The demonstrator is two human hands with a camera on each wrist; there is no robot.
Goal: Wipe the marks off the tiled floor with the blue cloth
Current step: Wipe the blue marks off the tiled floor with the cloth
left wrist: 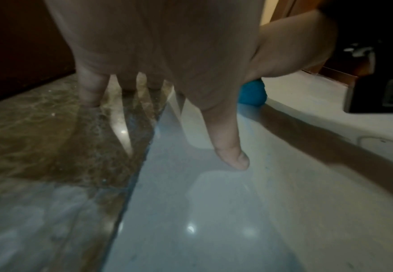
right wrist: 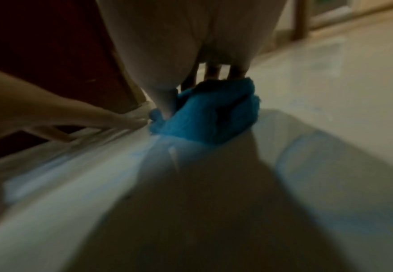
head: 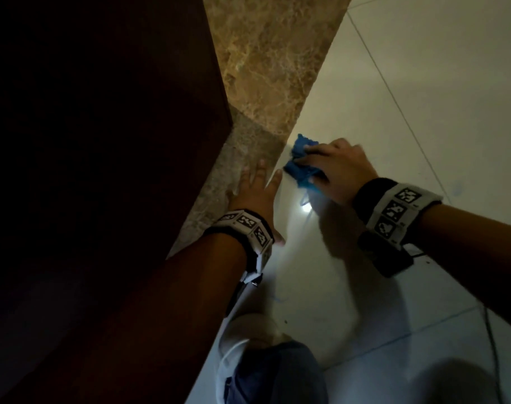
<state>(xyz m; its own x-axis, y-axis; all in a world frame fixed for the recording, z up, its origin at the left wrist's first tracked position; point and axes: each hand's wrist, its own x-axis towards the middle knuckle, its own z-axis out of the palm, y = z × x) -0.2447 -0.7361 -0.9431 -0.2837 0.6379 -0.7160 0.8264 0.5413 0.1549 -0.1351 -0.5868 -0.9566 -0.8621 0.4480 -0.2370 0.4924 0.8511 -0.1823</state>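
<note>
Both your hands are down on the floor. Your right hand [head: 332,170] presses the bunched blue cloth [head: 302,164] onto the pale tiled floor [head: 394,112], fingers curled over it. Your left hand [head: 255,193] rests flat, fingers spread, across the brown marble strip [head: 265,68].

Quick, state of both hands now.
Left hand: open, fingers spread flat on the floor.
Right hand: pressing the cloth down, fingers over it.

Left hand [head: 255,193] lies flat, fingers spread; right hand [head: 334,170] presses down, fingers bent.

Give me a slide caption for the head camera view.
Right hand presses blue cloth on pale tiled floor; left hand braces on brown marble strip.
</note>
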